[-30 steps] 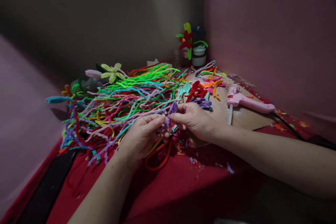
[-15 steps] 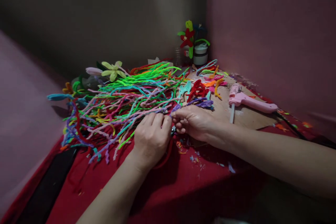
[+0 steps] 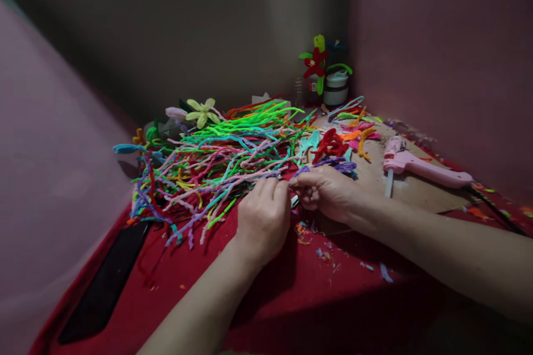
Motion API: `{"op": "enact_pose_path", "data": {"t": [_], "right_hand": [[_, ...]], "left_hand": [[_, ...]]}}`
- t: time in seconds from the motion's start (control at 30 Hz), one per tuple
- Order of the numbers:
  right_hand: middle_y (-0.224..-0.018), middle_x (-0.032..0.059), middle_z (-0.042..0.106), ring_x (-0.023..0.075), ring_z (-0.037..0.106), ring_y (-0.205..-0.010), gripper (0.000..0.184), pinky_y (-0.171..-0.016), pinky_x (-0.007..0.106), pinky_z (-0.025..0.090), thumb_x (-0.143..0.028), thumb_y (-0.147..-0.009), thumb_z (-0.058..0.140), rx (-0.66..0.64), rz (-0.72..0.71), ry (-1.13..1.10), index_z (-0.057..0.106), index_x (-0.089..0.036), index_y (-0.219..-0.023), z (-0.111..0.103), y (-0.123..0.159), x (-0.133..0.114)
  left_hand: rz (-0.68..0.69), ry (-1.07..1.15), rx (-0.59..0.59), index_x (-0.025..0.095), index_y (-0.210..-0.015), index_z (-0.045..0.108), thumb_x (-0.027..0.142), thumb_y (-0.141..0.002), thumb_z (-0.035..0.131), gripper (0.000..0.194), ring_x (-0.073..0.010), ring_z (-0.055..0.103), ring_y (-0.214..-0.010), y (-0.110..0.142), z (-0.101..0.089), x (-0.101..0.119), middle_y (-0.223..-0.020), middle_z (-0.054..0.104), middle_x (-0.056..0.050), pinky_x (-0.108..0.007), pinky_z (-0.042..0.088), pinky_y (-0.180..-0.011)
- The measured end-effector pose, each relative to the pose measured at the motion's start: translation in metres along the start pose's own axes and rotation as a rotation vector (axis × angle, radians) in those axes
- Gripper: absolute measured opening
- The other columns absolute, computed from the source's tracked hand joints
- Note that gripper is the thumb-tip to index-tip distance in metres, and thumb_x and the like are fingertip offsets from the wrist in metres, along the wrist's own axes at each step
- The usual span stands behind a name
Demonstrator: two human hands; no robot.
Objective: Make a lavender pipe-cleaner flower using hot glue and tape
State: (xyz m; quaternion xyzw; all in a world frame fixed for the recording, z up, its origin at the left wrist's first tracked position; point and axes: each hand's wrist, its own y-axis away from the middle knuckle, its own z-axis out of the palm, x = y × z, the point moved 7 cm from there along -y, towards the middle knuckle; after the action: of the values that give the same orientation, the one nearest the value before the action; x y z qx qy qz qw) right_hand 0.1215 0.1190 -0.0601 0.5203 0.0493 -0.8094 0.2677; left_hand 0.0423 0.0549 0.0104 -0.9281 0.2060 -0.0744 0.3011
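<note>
My left hand (image 3: pixel 264 216) is closed, back of the hand upward, in front of a heap of fuzzy pipe cleaners (image 3: pixel 233 150). Its fingertips are hidden, and I cannot make out what it grips. A small shiny metal piece (image 3: pixel 295 201) shows between my two hands, its kind unclear. My right hand (image 3: pixel 328 191) pinches thumb against forefinger on a purple pipe cleaner (image 3: pixel 303 171), close to the left knuckles. Beside that hand lie more purple loops (image 3: pixel 345 166), with red loops (image 3: pixel 331 145) and pale turquoise pieces (image 3: pixel 308 144) behind.
A pink glue gun (image 3: pixel 428 169) rests on a board (image 3: pixel 375 177) at right, its cord trailing off. A black phone-like slab (image 3: pixel 106 283) lies on the red cloth (image 3: pixel 187 310) at left. Fluff scraps (image 3: pixel 325 255) dot the front. Pipe-cleaner flowers (image 3: pixel 314 62) and a lidded cup (image 3: pixel 335 89) stand behind.
The camera view has turned a little left, so everything sits further right in the picture. My hands remain together, and the pinched purple end shows less between them.
</note>
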Motion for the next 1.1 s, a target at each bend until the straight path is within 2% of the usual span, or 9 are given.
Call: {"op": "enact_pose_path", "data": {"t": [0.07, 0.13, 0.27, 0.4, 0.53, 0.63, 0.8, 0.97, 1.1], "right_hand": [[-0.04, -0.0063, 0.041, 0.0045, 0.033, -0.036, 0.019, -0.038, 0.02, 0.022, -0.015, -0.062, 0.062, -0.043, -0.105, 0.072, 0.048, -0.015, -0.049, 0.003, 0.002, -0.01], [-0.042, -0.0061, 0.044, 0.0043, 0.035, -0.038, 0.015, -0.039, 0.02, 0.023, -0.016, -0.064, 0.062, -0.066, -0.189, 0.167, 0.052, -0.014, -0.053, 0.006, 0.007, -0.019], [-0.055, -0.003, 0.057, 0.0072, 0.049, -0.05, 0.006, -0.05, 0.02, 0.037, -0.012, -0.068, 0.058, -0.126, -0.268, 0.303, 0.06, -0.014, -0.063, 0.016, 0.017, -0.028], [-0.057, -0.0044, 0.054, 0.0062, 0.046, -0.053, 0.006, -0.054, 0.02, 0.036, -0.014, -0.07, 0.059, -0.068, -0.335, 0.354, 0.061, -0.014, -0.063, 0.015, 0.02, -0.033], [-0.056, -0.005, 0.051, 0.0055, 0.04, -0.05, 0.01, -0.052, 0.021, 0.034, -0.022, -0.07, 0.062, -0.114, -0.293, 0.325, 0.061, -0.013, -0.065, 0.016, 0.018, -0.034], [-0.056, -0.0041, 0.049, 0.0059, 0.039, -0.051, 0.021, -0.05, 0.021, 0.031, -0.029, -0.074, 0.061, -0.118, -0.306, 0.385, 0.06, -0.013, -0.062, 0.016, 0.017, -0.036], [-0.052, -0.0053, 0.041, 0.0058, 0.033, -0.05, 0.032, -0.047, 0.022, 0.025, -0.034, -0.078, 0.058, -0.025, -0.367, 0.408, 0.051, -0.014, -0.054, 0.011, 0.018, -0.037], [-0.052, -0.0058, 0.039, 0.0059, 0.032, -0.05, 0.03, -0.047, 0.022, 0.025, -0.033, -0.077, 0.06, -0.029, -0.344, 0.345, 0.054, -0.014, -0.054, 0.011, 0.017, -0.034], [-0.058, -0.0036, 0.05, 0.007, 0.041, -0.055, 0.019, -0.051, 0.021, 0.032, -0.03, -0.072, 0.064, -0.053, -0.338, 0.272, 0.062, -0.014, -0.061, 0.011, 0.016, -0.034]], "left_hand": [[-0.278, 0.397, -0.077, 0.015, -0.085, 0.063, 0.028, -0.089, 0.043, 0.024, -0.0172, 0.06, -0.075, -0.001, 0.004, -0.02, -0.08, 0.066, -0.007, -0.028, 0.046, -0.068], [-0.56, 0.784, -0.234, 0.014, -0.081, 0.064, 0.035, -0.088, 0.042, 0.031, -0.0151, 0.06, -0.064, 0.004, 0.017, -0.034, -0.072, 0.066, -0.005, -0.026, 0.047, -0.059], [-0.749, 1.282, -0.507, 0.013, -0.07, 0.063, 0.034, -0.079, 0.057, 0.023, -0.0109, 0.057, -0.054, 0.012, 0.034, -0.031, -0.065, 0.064, -0.003, -0.021, 0.045, -0.05], [-0.853, 1.249, -0.467, 0.013, -0.064, 0.06, 0.028, -0.073, 0.064, 0.018, -0.0061, 0.05, -0.043, 0.015, 0.034, -0.037, -0.054, 0.06, 0.0, -0.016, 0.038, -0.041], [-0.922, 1.19, -0.48, 0.014, -0.066, 0.056, 0.032, -0.076, 0.061, 0.02, -0.005, 0.041, -0.033, 0.018, 0.031, -0.035, -0.047, 0.055, 0.003, -0.014, 0.028, -0.031], [-0.895, 1.191, -0.536, 0.015, -0.066, 0.054, 0.035, -0.078, 0.058, 0.024, -0.0041, 0.037, -0.03, 0.018, 0.03, -0.03, -0.043, 0.052, 0.004, -0.014, 0.024, -0.029], [-0.862, 1.17, -0.528, 0.016, -0.064, 0.05, 0.038, -0.08, 0.054, 0.028, -0.003, 0.032, -0.028, 0.016, 0.031, -0.025, -0.04, 0.05, 0.005, -0.013, 0.021, -0.03], [-0.832, 1.182, -0.486, 0.016, -0.073, 0.057, 0.041, -0.078, 0.056, 0.026, -0.0082, 0.047, -0.04, 0.013, 0.033, -0.026, -0.052, 0.059, 0.001, -0.018, 0.034, -0.039], [-0.747, 1.043, -0.327, 0.014, -0.074, 0.064, 0.035, -0.072, 0.064, 0.022, -0.009, 0.047, -0.052, 0.006, 0.027, -0.034, -0.06, 0.056, 0.001, -0.02, 0.036, -0.049]]}}
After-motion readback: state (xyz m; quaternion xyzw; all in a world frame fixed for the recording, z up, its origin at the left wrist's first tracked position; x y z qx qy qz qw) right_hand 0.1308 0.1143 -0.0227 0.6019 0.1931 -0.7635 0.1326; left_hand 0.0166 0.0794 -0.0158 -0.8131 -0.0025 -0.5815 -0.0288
